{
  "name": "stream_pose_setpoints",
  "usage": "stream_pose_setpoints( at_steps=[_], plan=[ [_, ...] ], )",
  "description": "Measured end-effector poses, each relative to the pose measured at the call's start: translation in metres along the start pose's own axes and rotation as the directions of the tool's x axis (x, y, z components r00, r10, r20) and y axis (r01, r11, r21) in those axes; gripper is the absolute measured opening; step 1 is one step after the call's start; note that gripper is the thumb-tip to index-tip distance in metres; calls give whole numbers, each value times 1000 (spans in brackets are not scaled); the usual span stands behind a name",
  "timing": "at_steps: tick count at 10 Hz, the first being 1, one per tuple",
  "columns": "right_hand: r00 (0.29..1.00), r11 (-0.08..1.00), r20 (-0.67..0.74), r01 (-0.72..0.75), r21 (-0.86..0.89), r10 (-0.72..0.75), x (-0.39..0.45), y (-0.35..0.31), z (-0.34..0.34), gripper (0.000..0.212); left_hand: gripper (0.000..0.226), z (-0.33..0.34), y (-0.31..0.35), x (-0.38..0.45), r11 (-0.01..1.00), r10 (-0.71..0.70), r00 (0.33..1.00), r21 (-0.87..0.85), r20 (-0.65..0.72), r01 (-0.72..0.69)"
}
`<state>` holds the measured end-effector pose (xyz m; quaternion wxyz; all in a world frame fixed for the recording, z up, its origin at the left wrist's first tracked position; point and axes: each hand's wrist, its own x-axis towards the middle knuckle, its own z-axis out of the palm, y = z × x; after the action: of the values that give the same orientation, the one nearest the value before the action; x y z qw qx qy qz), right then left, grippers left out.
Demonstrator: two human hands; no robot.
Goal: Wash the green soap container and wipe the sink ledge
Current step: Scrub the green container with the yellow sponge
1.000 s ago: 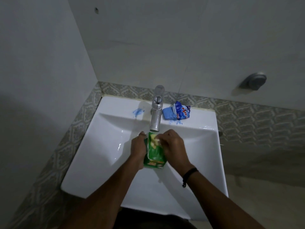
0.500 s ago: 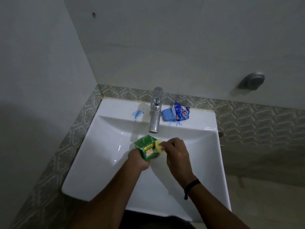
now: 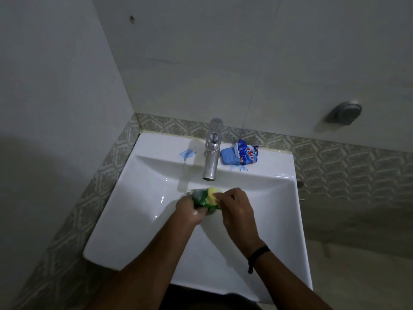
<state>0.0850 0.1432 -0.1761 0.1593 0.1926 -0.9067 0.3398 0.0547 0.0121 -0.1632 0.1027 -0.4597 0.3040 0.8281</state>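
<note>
Turned since the earlier frame: container [image 3: 201, 199], label face now away, lathered side up. Held below the tap [image 3: 211, 156], over the sink [image 3: 143, 211]. Left hand [image 3: 190, 208] gripping container from the left. Right hand [image 3: 234, 204] pinching yellow sponge [image 3: 211, 194] against container. Blue soap [image 3: 228, 155] right of tap, blue smear [image 3: 186, 153] left of tap.

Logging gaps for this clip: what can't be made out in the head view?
- Green container: label blurred, mostly covered by left hand and right hand.
- Yellow sponge: partly under right fingers.
- Drain: hidden by the arms.
- Water flow from tap: cannot tell.
- Wrapper print: too small.
</note>
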Motion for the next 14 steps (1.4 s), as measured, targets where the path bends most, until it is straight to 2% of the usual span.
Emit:
stream_pose_setpoints(
  at_steps=[1,2,3,4,5,6,7,8,9,10,11,12,13,14],
  plan=[
    [977,976,-41,-209,54,211,8,8,-2,21,42,3,-4,-11,981,-60,996,-179,64,71],
    [994,989,18,-113,98,112,7,5,-6,26,39,-7,-3,-3,960,-120,987,-241,106,142],
    [992,992,122,-36,123,21,7,8,-13,38,37,-13,1,-2,967,-173,980,-169,103,188],
    [964,996,260,28,81,-48,4,10,-13,60,34,-14,3,-4,973,-196,975,-103,107,207],
    [992,999,118,41,-9,-39,3,20,-9,53,17,-23,10,-8,954,-299,934,24,194,300],
    [998,997,23,-65,52,63,17,31,-18,42,33,-37,19,-11,732,-353,931,648,96,211],
    [989,978,39,-146,149,141,31,34,-27,28,43,-46,30,-5,313,-126,990,949,70,-27],
    [946,896,69,-323,304,317,40,32,-27,21,68,-44,37,2,392,-144,960,905,238,-165],
    [917,846,185,-398,354,354,40,22,-14,14,71,-31,31,-4,653,-341,851,752,399,-90],
    [911,926,217,-373,64,351,36,15,2,10,65,-21,23,-14,808,-358,859,582,366,88],
    [914,917,96,-398,17,394,26,14,7,16,61,-15,9,-14,730,-150,950,679,275,-81],
    [773,700,-22,-561,443,634,14,0,8,17,64,-10,-2,-12,688,-6,960,698,281,-200],
    [621,320,295,-685,655,726,20,-14,6,25,66,-8,-9,-10,712,15,951,665,309,-227],
    [526,-128,621,-694,708,582,31,-21,-4,33,61,-9,-15,-4,744,62,938,611,341,-271]
  ],
)
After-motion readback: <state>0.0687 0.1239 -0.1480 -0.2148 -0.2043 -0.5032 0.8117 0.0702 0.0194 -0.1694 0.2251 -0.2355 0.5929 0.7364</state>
